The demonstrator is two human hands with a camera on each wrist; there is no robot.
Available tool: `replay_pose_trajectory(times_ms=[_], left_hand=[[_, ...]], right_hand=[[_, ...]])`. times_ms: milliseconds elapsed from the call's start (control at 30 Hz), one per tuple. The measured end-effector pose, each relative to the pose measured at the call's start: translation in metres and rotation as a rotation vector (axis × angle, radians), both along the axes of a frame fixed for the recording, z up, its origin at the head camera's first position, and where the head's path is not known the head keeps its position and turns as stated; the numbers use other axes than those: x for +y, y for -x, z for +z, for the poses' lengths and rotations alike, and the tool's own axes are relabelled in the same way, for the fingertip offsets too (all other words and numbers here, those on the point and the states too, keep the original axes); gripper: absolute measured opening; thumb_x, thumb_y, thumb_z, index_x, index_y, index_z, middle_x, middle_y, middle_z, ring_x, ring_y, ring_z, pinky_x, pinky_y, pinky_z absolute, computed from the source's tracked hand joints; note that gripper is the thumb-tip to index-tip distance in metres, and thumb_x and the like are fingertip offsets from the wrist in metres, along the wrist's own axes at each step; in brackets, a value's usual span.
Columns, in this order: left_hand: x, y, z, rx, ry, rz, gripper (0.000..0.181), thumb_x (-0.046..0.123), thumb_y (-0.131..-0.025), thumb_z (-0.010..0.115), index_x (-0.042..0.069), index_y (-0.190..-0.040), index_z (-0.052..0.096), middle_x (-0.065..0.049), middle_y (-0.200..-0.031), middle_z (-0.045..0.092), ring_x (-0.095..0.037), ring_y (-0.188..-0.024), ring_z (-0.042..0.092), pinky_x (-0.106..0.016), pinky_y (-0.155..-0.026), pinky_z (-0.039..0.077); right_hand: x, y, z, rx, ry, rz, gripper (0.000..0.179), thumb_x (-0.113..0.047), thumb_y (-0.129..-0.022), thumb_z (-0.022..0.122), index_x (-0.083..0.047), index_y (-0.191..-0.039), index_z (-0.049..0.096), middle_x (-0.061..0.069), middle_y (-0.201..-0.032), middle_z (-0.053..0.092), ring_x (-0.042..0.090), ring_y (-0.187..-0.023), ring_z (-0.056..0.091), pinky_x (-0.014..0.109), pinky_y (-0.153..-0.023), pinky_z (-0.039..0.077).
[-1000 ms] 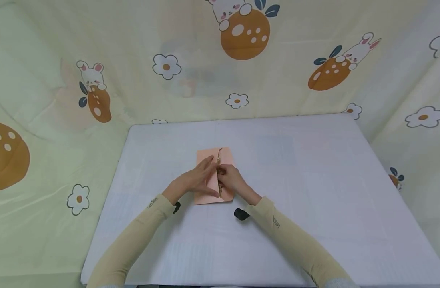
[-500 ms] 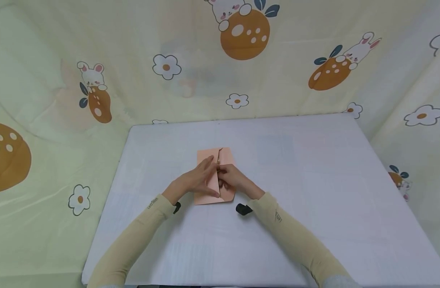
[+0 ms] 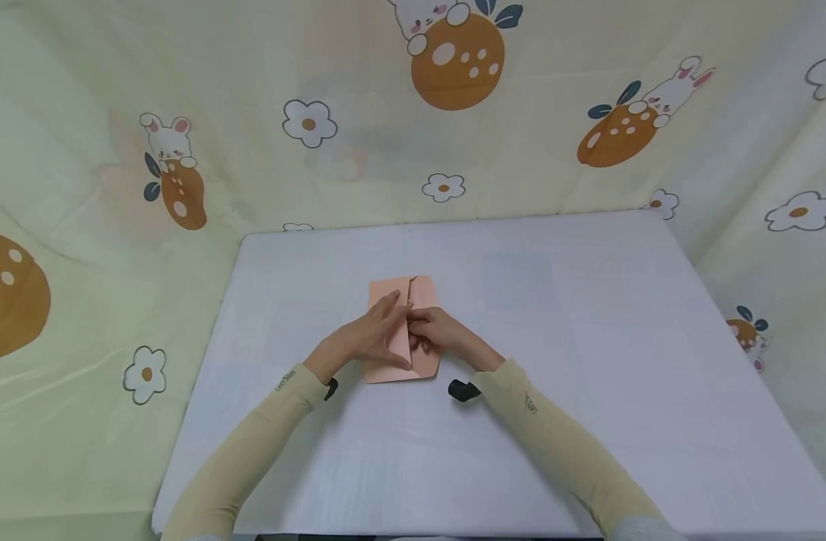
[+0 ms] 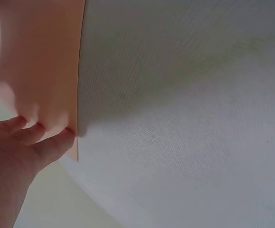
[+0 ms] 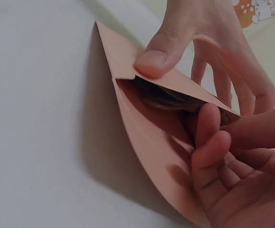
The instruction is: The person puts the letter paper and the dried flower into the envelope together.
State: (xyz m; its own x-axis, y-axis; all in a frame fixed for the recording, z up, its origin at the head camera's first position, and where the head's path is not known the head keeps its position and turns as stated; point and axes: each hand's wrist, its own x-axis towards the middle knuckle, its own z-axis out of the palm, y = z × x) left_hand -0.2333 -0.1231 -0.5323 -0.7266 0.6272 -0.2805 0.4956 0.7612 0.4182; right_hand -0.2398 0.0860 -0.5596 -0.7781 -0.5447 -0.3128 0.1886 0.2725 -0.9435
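A peach-pink envelope (image 3: pixel 426 362) lies on the table with its opening facing right. My left hand (image 3: pixel 367 334) spans the upper panel, thumb near the close end and fingers toward the far end, holding it. In the left wrist view, fingertips (image 4: pixel 70 135) dent the paper beside the envelope's edge (image 4: pixel 56 52). At the opening, my right hand (image 3: pixel 443 333) has curled fingers around a brown, gold-patterned soft thing. Seen from the right wrist, that brown thing (image 5: pixel 168 100) sits mostly inside the gaping envelope. Its kind is not clear, and the fingers hide part of it.
The white-covered table (image 3: pixel 588 361) extends around the envelope on all sides. Behind and beside it hangs a pale yellow curtain (image 3: pixel 379 150) printed with rabbits, orange fruit and flowers. A black wrist device (image 3: pixel 463 390) shows under the right cuff.
Less of the brown thing shows at the opening than one second ago. My right wrist has shifted a little to the right and away from me. My left hand stays in place.
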Motion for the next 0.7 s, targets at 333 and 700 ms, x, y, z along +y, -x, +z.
replay_pose_trajectory(times_ms=[333, 700], left_hand=[[0.001, -0.001, 0.001, 0.004, 0.026, 0.015, 0.108, 0.068, -0.075, 0.077, 0.024, -0.157, 0.023, -0.016, -0.170, -0.003, -0.036, -0.157, 0.004, -0.057, -0.114, 0.038], [0.001, -0.001, 0.001, -0.004, 0.061, 0.007, 0.115, 0.070, -0.076, 0.074, 0.021, -0.162, 0.014, -0.012, -0.170, -0.007, -0.032, -0.158, 0.002, -0.054, -0.114, 0.039]], right_hand=[[0.010, 0.000, -0.001, -0.008, 0.035, 0.010, 0.039, -0.011, -0.105, 0.048, 0.000, -0.143, 0.050, 0.013, -0.095, 0.071, 0.016, -0.077, 0.065, 0.023, -0.062, 0.052], [0.000, 0.006, 0.005, -0.031, 0.027, 0.052, 0.039, -0.006, -0.104, 0.039, -0.001, -0.141, 0.051, 0.011, -0.092, 0.067, 0.020, -0.077, 0.065, 0.026, -0.063, 0.054]])
